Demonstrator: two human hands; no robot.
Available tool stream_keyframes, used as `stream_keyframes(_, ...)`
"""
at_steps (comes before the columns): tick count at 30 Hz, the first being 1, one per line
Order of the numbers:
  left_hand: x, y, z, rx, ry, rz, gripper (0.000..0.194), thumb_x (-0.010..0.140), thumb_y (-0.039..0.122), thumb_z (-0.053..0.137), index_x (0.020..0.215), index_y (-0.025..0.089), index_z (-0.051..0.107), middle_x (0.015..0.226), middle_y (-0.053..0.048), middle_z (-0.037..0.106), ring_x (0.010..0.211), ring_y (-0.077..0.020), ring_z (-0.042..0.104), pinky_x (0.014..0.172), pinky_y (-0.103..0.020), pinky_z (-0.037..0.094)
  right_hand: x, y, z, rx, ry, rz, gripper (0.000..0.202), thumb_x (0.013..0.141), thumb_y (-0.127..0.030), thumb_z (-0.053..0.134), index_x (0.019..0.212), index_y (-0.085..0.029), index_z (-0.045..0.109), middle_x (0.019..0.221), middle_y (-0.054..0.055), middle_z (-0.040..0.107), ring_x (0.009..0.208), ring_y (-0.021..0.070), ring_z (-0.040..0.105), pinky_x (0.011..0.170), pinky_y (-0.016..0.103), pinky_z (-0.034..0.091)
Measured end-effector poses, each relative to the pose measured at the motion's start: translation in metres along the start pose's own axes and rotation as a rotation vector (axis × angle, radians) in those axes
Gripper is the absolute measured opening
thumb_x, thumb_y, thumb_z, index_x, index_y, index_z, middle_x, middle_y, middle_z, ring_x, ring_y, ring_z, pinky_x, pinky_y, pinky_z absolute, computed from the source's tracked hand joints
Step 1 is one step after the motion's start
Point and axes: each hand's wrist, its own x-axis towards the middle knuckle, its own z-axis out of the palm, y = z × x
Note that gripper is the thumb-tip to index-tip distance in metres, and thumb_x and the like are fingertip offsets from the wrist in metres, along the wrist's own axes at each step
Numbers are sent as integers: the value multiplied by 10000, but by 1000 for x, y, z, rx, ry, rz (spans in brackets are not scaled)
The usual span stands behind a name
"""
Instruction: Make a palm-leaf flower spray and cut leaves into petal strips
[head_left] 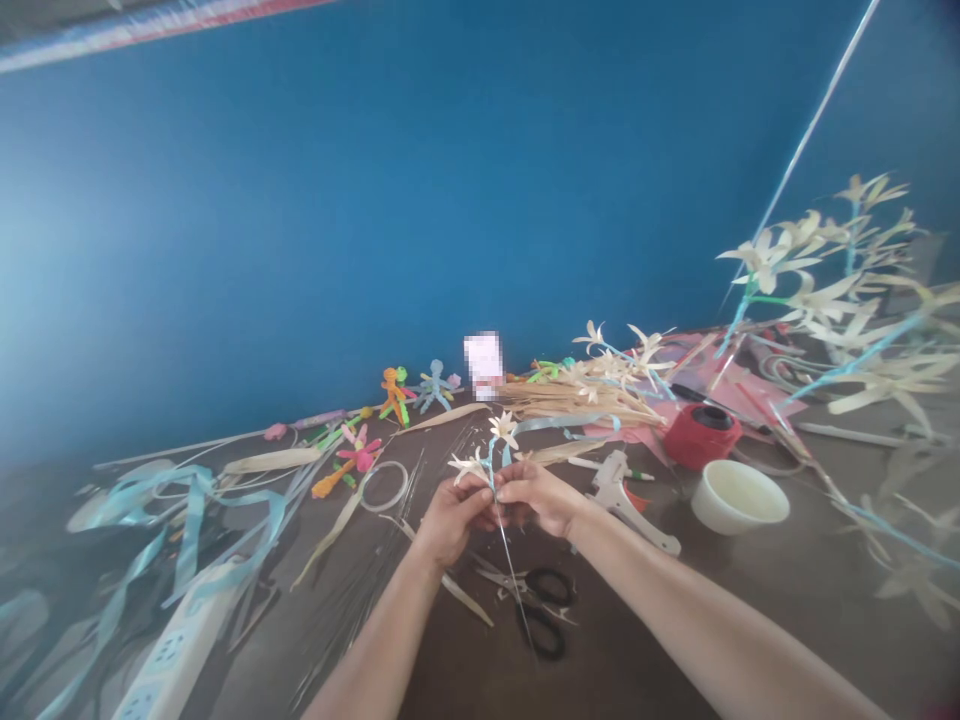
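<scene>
My left hand (456,515) and my right hand (541,497) meet at the middle of the table, both closed on the wire stem (511,560) of an artificial flower. Two cream blossoms, the upper one (504,430) and a lower one (469,466), stick up above my fingers. Light blue wrapping (491,462) covers the stem's upper part, while bare wire hangs down toward me. Below my hands lie black-handled scissors (551,588), partly crossed by the wire. A white glue gun (628,505) rests to the right of my right hand.
A cream bowl (739,497) and a red round object (702,436) stand at the right, near finished flower sprays (825,300). Dried husks (585,400) lie behind my hands. To the left are blue ribbon (196,520), loose wires (375,550) and a white power strip (180,645). A blue wall (450,180) rises behind.
</scene>
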Motion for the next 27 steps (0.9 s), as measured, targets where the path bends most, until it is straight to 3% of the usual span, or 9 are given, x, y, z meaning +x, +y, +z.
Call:
stream_keyframes(7, -1, -2, 2, -73, 4, -20, 213, 636, 297, 655, 764, 143, 583, 461, 22, 560, 389, -101, 519, 442, -235, 447, 0, 2, -1, 61, -85, 57, 147, 601, -264, 564, 647, -149, 486, 569, 12, 596, 487, 120, 553, 385, 183, 258)
stream_keyframes(14, -2, 5, 3, -80, 33, -80, 202, 629, 269, 660, 744, 140, 557, 555, 21, 569, 447, -86, 548, 397, -168, 407, 1, 1, -1, -59, 19, 7, 75, 599, -188, 561, 653, -152, 523, 536, -30, 556, 469, 81, 488, 419, 185, 284)
stream_keyframes(21, -1, 7, 5, 23, 63, -116, 255, 620, 340, 646, 742, 147, 532, 582, -4, 607, 504, -138, 612, 390, -159, 387, 4, 5, -2, -249, 191, -48, 46, 591, -153, 530, 625, -150, 560, 487, -54, 526, 425, 58, 391, 430, 189, 274)
stream_keyframes(27, 0, 5, 5, 57, 57, -84, 249, 632, 356, 628, 718, 149, 522, 549, 1, 603, 479, -125, 597, 402, -163, 381, 5, 5, -5, -365, 225, -71, 38, 566, -136, 535, 582, -142, 569, 459, -55, 517, 432, 62, 379, 431, 190, 256)
